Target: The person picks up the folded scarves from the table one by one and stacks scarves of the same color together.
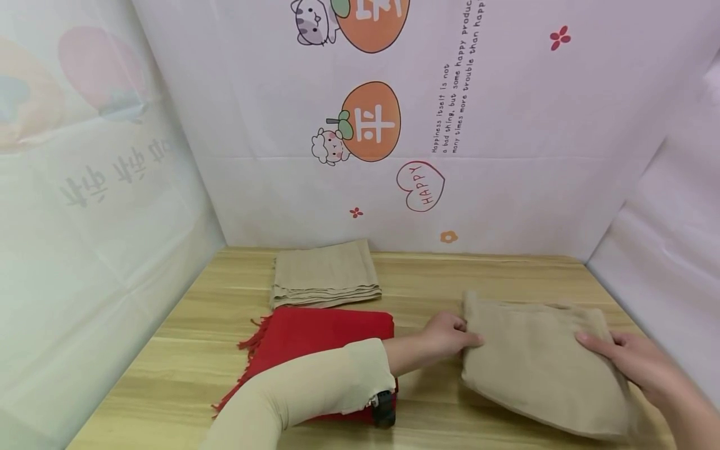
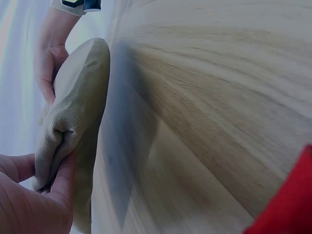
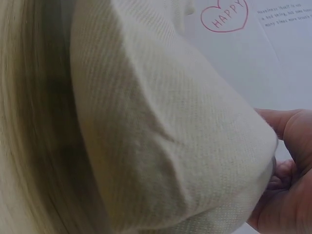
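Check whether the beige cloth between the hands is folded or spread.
Folded: the left wrist view shows the held beige cloth as a thick bundle, with a tucked crease in the end that the left hand pinches.

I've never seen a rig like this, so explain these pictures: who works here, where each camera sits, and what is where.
No machine is doing the work: a person does it bare-handed. The wide picture comes from a camera on the person's head, looking forward and down; the two close ones come from cameras on the left and right wrists. On the wooden table lies a red fringed cloth, partly hidden by the left arm, and behind it a layered beige cloth. The left hand and right hand grip a folded beige piece by opposite sides.
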`<move>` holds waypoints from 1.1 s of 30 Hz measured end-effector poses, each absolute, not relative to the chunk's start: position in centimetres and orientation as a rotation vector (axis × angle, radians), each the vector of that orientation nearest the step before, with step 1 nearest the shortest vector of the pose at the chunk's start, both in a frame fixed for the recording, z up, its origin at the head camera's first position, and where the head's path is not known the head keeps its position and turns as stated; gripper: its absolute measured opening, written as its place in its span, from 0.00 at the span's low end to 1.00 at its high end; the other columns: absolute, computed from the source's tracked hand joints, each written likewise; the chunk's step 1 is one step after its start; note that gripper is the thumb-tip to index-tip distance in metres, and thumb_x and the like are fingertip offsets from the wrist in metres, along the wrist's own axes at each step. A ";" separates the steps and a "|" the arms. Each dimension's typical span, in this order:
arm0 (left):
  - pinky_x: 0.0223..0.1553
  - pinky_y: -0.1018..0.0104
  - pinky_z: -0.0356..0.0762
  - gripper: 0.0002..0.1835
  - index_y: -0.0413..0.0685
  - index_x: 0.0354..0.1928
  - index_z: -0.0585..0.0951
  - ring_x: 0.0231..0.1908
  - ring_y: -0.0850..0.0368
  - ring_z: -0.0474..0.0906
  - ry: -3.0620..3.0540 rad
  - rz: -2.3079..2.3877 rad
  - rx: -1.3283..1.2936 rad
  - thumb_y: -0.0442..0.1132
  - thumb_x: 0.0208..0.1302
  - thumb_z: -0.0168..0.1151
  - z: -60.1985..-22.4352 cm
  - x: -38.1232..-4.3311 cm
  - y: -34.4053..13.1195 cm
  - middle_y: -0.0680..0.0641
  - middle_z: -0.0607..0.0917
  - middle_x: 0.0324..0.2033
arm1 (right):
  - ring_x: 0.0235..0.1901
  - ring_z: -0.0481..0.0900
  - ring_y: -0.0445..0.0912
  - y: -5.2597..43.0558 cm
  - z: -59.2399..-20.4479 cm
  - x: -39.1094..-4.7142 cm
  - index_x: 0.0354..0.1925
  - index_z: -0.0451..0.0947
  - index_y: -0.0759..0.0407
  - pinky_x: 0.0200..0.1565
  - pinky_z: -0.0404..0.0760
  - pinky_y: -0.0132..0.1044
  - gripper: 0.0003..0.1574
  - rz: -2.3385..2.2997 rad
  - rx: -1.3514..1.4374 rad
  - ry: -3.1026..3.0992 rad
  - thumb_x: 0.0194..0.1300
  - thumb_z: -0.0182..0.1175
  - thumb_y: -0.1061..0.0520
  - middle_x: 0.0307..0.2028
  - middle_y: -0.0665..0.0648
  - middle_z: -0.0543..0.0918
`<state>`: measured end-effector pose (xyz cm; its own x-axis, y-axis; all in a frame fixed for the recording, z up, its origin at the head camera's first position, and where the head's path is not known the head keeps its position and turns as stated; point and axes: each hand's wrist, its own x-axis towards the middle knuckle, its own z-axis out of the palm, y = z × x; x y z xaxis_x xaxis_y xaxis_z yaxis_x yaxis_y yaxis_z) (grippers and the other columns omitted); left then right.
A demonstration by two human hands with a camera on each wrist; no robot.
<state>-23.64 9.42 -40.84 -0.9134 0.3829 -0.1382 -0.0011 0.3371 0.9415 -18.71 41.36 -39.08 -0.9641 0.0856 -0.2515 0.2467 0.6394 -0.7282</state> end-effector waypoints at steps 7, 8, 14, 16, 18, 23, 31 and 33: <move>0.25 0.69 0.76 0.07 0.35 0.25 0.83 0.23 0.64 0.73 2.177 1.706 0.255 0.32 0.58 0.70 -41.1 -23.2 8.8 0.53 0.80 0.22 | 0.34 0.78 0.46 40.4 -39.1 -19.2 0.58 0.67 0.80 0.34 0.78 0.39 0.46 -1.154 0.229 2.686 0.72 0.51 0.36 0.36 0.55 0.82; 0.26 0.69 0.78 0.08 0.35 0.25 0.83 0.24 0.64 0.74 2.162 1.718 0.247 0.31 0.58 0.70 -41.2 -23.1 8.8 0.53 0.80 0.23 | 0.33 0.78 0.46 40.2 -39.1 -19.2 0.58 0.67 0.80 0.34 0.78 0.39 0.46 -1.153 0.227 2.686 0.72 0.51 0.37 0.36 0.55 0.82; 0.29 0.65 0.80 0.09 0.37 0.25 0.80 0.25 0.62 0.75 2.177 1.706 0.212 0.32 0.58 0.70 -41.8 -23.0 8.2 0.52 0.78 0.25 | 0.33 0.79 0.47 39.4 -39.3 -19.4 0.57 0.67 0.81 0.34 0.79 0.39 0.44 -1.220 0.203 2.644 0.73 0.51 0.39 0.35 0.55 0.82; 0.30 0.64 0.80 0.07 0.37 0.27 0.81 0.27 0.61 0.76 2.174 1.701 0.204 0.32 0.58 0.70 -42.0 -23.1 7.9 0.51 0.78 0.26 | 0.32 0.80 0.47 39.2 -39.5 -19.4 0.55 0.69 0.80 0.34 0.79 0.40 0.41 -1.252 0.201 2.628 0.73 0.52 0.40 0.34 0.55 0.82; 0.31 0.63 0.81 0.06 0.36 0.29 0.81 0.28 0.60 0.78 2.149 1.712 0.193 0.31 0.59 0.69 -42.1 -23.0 7.7 0.51 0.79 0.28 | 0.31 0.80 0.47 39.0 -39.8 -19.4 0.52 0.72 0.79 0.33 0.79 0.40 0.38 -1.266 0.203 2.624 0.72 0.52 0.40 0.32 0.54 0.82; 0.32 0.62 0.82 0.05 0.36 0.32 0.81 0.30 0.58 0.80 2.117 1.700 0.186 0.31 0.59 0.68 -41.8 -22.7 7.2 0.51 0.79 0.29 | 0.29 0.80 0.47 38.7 -40.4 -19.4 0.44 0.77 0.73 0.32 0.79 0.40 0.32 -1.290 0.184 2.630 0.72 0.53 0.42 0.29 0.55 0.81; 0.33 0.61 0.83 0.05 0.34 0.30 0.81 0.30 0.57 0.82 2.105 1.700 0.205 0.30 0.59 0.68 -42.0 -22.6 6.7 0.50 0.80 0.29 | 0.30 0.79 0.47 38.3 -40.7 -19.7 0.42 0.76 0.70 0.32 0.79 0.40 0.30 -1.266 0.186 2.622 0.72 0.53 0.41 0.29 0.54 0.81; 0.33 0.61 0.83 0.05 0.34 0.30 0.81 0.31 0.57 0.82 2.099 1.701 0.210 0.29 0.60 0.68 -42.2 -22.5 6.5 0.49 0.80 0.28 | 0.29 0.79 0.47 38.3 -40.9 -19.9 0.42 0.76 0.70 0.32 0.79 0.41 0.31 -1.275 0.183 2.612 0.72 0.53 0.41 0.29 0.54 0.81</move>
<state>-22.53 6.52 -42.17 -0.8968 0.3771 -0.2314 -0.1484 0.2363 0.9603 -19.86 38.25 -40.86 -0.9661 0.0115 -0.2580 0.2105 0.6139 -0.7608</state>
